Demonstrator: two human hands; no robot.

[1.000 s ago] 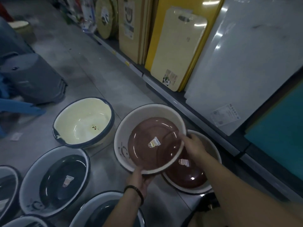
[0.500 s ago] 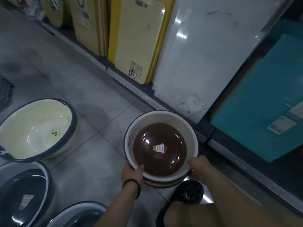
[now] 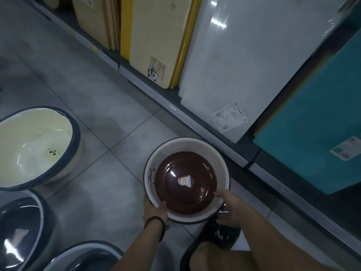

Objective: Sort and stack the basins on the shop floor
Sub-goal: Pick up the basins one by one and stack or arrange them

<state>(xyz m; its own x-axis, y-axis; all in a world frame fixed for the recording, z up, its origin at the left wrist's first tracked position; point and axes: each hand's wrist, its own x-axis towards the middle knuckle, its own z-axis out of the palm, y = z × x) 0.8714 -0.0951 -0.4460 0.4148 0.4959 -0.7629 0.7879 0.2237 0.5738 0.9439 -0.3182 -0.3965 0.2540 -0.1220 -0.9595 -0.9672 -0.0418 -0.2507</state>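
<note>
A: The round cream plastic basin with the glossy brown bottom point(image 3: 186, 179) — where is it sitting, and what are the hands doing?

B: It is sitting on the grey tiled floor point(image 3: 101, 145), just in front of the low shelf edge point(image 3: 195, 122). The left hand point(image 3: 155, 210) is gripping the near rim, thumb curling over the lip and inside, fingers wrapping underneath. A dark beaded bracelet point(image 3: 156, 224) is circling that wrist.

A: And the right?

B: The right hand point(image 3: 227, 206) is clamping the near right rim, thumb lying inside against the brown bottom, fingers curling under the edge. Another rim seems to be peeking out beneath the basin there, but I cannot tell for sure.

A: What is lying around it?

B: A small sticker point(image 3: 184, 180) is showing in the middle of the brown bottom, and a panda print is showing on the inner left wall. A black sandal point(image 3: 216, 239) is resting just below the right hand. Well apart to the left, a cream basin with a dark blue rim point(image 3: 37, 145) is standing open, and grey-blue basins point(image 3: 21, 229) are crowding the lower left. Behind, a pale yellow cutting board point(image 3: 156, 36), a white board point(image 3: 244, 61) and a teal board point(image 3: 316, 133) are leaning upright on the shelf.
</note>
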